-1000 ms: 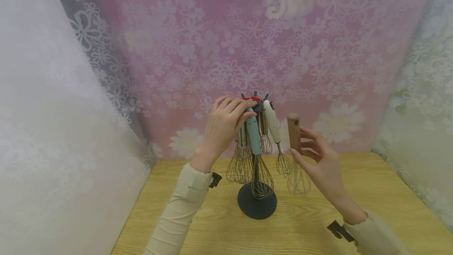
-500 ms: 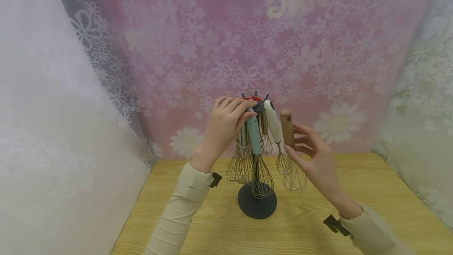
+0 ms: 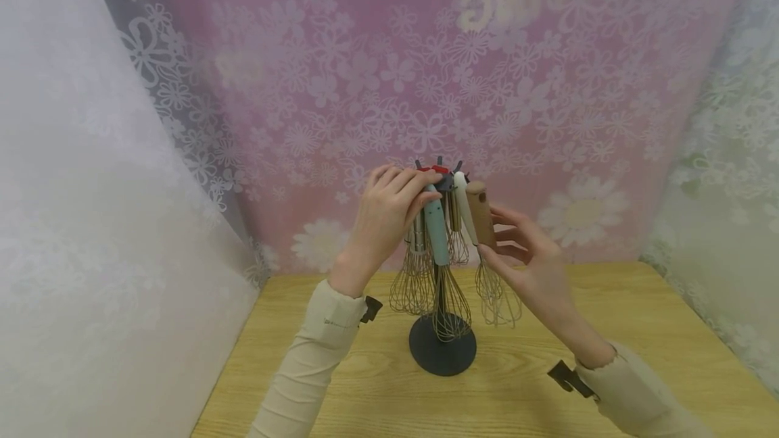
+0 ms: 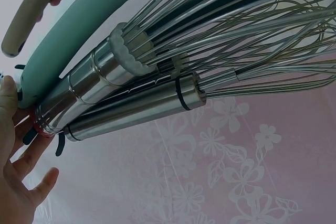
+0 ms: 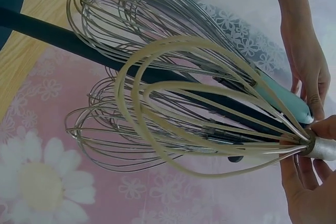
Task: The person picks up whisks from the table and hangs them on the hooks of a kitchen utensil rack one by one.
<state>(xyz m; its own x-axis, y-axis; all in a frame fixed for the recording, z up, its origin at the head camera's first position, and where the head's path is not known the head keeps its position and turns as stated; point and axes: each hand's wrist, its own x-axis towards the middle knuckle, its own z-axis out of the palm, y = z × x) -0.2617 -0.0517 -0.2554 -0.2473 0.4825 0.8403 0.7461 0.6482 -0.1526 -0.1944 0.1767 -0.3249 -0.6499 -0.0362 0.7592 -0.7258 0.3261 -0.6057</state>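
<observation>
A black whisk stand (image 3: pixel 443 362) has several whisks hanging around its top. My left hand (image 3: pixel 386 215) holds the top of the stand, fingers over it and thumb by the upper end of a teal-handled whisk (image 3: pixel 435 232). My right hand (image 3: pixel 538 265) pinches a wooden-handled whisk (image 3: pixel 481 218), its handle up and slightly tilted. That handle partly covers a white-handled whisk (image 3: pixel 461 198) hanging at the stand's right. Pale thick wire loops (image 5: pixel 149 109) of the held whisk show in the right wrist view, in front of the hanging whisks.
Steel-handled whisks (image 4: pixel 139 109) hang beside the teal one in the left wrist view. The stand is on a wood-grain table (image 3: pixel 341 384). A pink flowered curtain (image 3: pixel 341 107) closes the back, with pale sheets (image 3: pixel 122 255) at the sides.
My right hand has moved left with the wooden-handled whisk, bringing its handle from beside the white one to in front of it. My left hand and the stand have stayed in place.
</observation>
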